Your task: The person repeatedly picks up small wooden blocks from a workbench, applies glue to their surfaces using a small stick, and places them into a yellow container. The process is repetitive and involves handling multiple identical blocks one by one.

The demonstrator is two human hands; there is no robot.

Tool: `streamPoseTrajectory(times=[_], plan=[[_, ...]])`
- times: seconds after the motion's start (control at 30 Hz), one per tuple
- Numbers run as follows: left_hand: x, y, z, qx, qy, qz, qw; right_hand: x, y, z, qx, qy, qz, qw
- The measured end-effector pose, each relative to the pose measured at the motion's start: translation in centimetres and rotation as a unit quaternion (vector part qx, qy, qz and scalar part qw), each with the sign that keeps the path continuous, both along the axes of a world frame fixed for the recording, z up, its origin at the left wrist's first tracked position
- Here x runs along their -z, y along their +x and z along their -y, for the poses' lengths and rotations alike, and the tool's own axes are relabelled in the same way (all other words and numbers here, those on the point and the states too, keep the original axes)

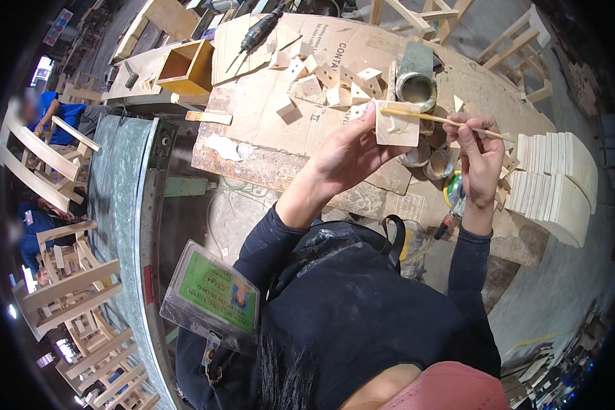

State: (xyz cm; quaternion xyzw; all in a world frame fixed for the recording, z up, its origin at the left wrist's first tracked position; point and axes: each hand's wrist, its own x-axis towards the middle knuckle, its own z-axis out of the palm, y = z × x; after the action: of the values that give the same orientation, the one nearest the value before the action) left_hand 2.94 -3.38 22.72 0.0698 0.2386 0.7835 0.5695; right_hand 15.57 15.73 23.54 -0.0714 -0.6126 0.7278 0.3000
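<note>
My left hand (340, 157) holds a small pale wooden block (408, 135) over the bench, thumb along its edge. A streak of whitish paste, looking like glue, lies on the block's upper face. Between the fingers of my right hand (480, 160) is a thin wooden stick (434, 118); its far end lies over the block, close to the paste. Just beyond the block stands a smeared cylindrical pot (417, 87), tipped toward me in the view. Several drilled wooden blocks (338, 97) lie loose on the cardboard to the left of it.
A dark power screwdriver (258, 34) lies on the cardboard (253, 102). An open wooden box (184, 68) is at the far left. Stacks of curved wooden panels (550, 184) stand at the right. Along the left runs a green conveyor belt (116, 178), with chair frames (78, 290) and people beyond.
</note>
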Motion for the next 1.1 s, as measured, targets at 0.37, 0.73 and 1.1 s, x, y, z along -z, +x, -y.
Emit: streamPoseTrajectory(times=[0.37,0.73,1.1], plan=[[0.4,-0.6,0.2,0.008,0.046,-0.009,0.999,0.1,0.7,-0.1,-0.001,-0.028,-0.032,0.999],[-0.2,-0.6,0.3,-0.003,0.042,-0.013,0.999,0.3,1.2,0.0,-0.007,-0.007,-0.008,1.0],[0.9,-1.8,1.5,-0.1,-0.01,0.027,0.995,1.6,-1.1,-4.7,0.197,0.236,0.107,0.945]])
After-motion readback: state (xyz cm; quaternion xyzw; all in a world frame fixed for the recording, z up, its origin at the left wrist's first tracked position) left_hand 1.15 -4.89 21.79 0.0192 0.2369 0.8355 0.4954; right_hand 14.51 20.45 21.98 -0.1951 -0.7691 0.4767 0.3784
